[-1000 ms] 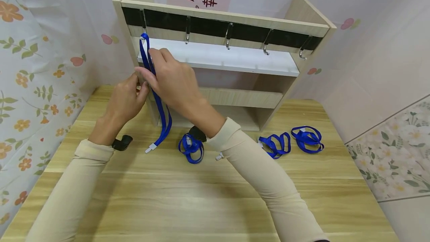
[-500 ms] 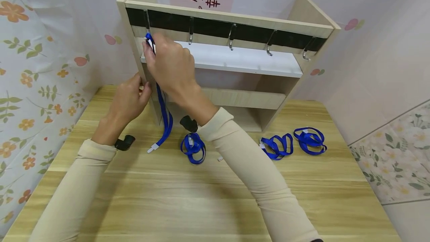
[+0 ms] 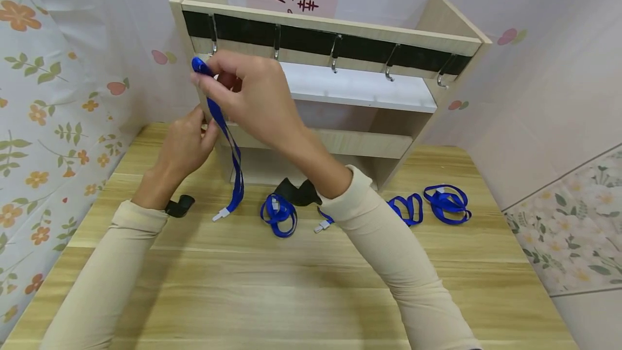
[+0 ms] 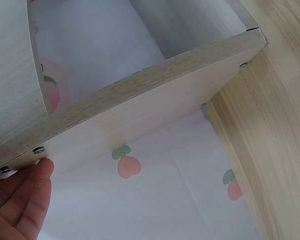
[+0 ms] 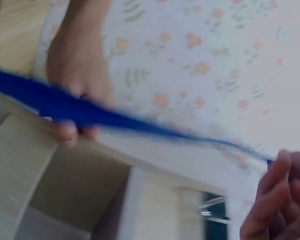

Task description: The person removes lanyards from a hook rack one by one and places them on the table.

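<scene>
My right hand (image 3: 262, 91) pinches a blue lanyard (image 3: 235, 162) near its upper loop, just left of and below the leftmost metal hook (image 3: 214, 42). The loop is off that hook. From the fingers the strap hangs down, and its white clip (image 3: 221, 214) lies at the tabletop. In the right wrist view the lanyard (image 5: 115, 119) is stretched and blurred, crossing in front of my left hand (image 5: 80, 65). That left hand (image 3: 184, 139) grips the left side panel of the wooden shelf; the left wrist view shows its fingers (image 4: 35, 205) against the panel's outer face (image 4: 140, 107).
Further hooks (image 3: 334, 58) line the shelf's black strip (image 3: 301, 39). On the wooden table (image 3: 272, 290) lie a coiled lanyard (image 3: 283, 213), a white clip (image 3: 322, 226) partly covered by the right sleeve, and two more lanyards (image 3: 444, 204) at the right. A patterned wall covering stands close on the left.
The lanyard's loop has come off the leftmost hook. My right hand, earlier at the strap and then up at the hook, now holds the loop lower and left. The left hand stays put.
</scene>
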The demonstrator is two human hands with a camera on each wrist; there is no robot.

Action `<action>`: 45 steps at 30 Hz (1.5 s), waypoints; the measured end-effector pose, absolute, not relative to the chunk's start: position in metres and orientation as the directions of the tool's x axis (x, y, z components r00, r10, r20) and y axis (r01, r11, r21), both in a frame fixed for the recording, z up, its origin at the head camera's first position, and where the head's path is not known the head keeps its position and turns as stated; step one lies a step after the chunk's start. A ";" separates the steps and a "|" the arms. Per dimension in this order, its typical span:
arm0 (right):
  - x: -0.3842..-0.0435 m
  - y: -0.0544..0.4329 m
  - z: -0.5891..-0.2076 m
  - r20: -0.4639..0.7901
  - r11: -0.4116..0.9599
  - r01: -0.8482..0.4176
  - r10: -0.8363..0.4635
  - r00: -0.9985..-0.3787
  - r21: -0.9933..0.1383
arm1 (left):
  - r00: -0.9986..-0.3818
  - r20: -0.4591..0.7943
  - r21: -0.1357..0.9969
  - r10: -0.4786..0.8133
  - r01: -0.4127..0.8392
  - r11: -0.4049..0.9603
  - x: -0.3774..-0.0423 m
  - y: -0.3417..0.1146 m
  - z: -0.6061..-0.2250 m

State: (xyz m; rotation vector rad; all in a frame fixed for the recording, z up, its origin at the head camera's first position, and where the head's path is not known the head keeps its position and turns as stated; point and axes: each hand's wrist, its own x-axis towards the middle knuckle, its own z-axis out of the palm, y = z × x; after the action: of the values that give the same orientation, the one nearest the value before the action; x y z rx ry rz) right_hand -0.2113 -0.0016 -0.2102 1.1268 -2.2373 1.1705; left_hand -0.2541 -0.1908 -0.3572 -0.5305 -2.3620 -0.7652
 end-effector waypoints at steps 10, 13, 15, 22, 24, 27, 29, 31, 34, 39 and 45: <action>-0.170 0.025 -0.198 0.486 -0.186 -0.597 -0.781 -0.392 -0.780 | -0.752 0.628 0.433 0.200 0.551 0.713 -0.244 -0.197 -0.355; -0.162 0.034 -0.200 0.476 -0.283 -0.518 -0.831 -0.288 -0.807 | -0.735 0.647 0.383 0.202 0.542 0.748 -0.243 -0.196 -0.355; -0.161 0.039 -0.202 0.459 -0.320 -0.468 -0.860 -0.222 -0.824 | -0.740 0.645 0.371 0.191 0.522 0.768 -0.244 -0.194 -0.354; -0.173 0.047 -0.208 0.307 -0.166 -0.505 -0.928 -0.210 -0.847 | -0.767 0.623 0.410 0.154 0.488 0.771 -0.250 -0.192 -0.358; -0.178 0.044 -0.212 0.250 -0.029 -0.595 -0.923 -0.293 -0.803 | -0.766 0.622 0.407 0.162 0.493 0.769 -0.252 -0.193 -0.359; -0.181 0.037 -0.218 0.196 0.160 -0.690 -0.892 -0.408 -0.706 | -0.762 0.623 0.405 0.176 0.506 0.761 -0.252 -0.193 -0.361; -0.182 0.031 -0.223 0.178 0.241 -0.722 -0.874 -0.452 -0.648 | -0.759 0.626 0.405 0.181 0.515 0.755 -0.253 -0.193 -0.360; -0.181 0.025 -0.228 0.175 0.284 -0.750 -0.867 -0.467 -0.597 | -0.755 0.630 0.406 0.185 0.523 0.749 -0.252 -0.193 -0.359; -0.178 0.015 -0.237 0.189 0.279 -0.787 -0.876 -0.443 -0.551 | -0.751 0.636 0.414 0.177 0.525 0.743 -0.251 -0.192 -0.357; -0.171 0.003 -0.255 0.189 0.158 -0.800 -0.928 -0.320 -0.578 | -0.751 0.640 0.407 0.165 0.513 0.756 -0.252 -0.190 -0.355; -0.167 0.002 -0.277 -0.052 0.108 -0.606 -0.993 -0.109 -0.788 | -0.738 0.653 0.399 0.169 0.525 0.752 -0.252 -0.190 -0.355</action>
State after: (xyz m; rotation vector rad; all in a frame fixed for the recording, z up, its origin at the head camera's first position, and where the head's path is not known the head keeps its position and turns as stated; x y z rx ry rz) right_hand -0.1667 0.0024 -0.2775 2.3459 -2.6849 1.2362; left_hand -0.2522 -0.1901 -0.3554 -0.5197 -2.3454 -0.7754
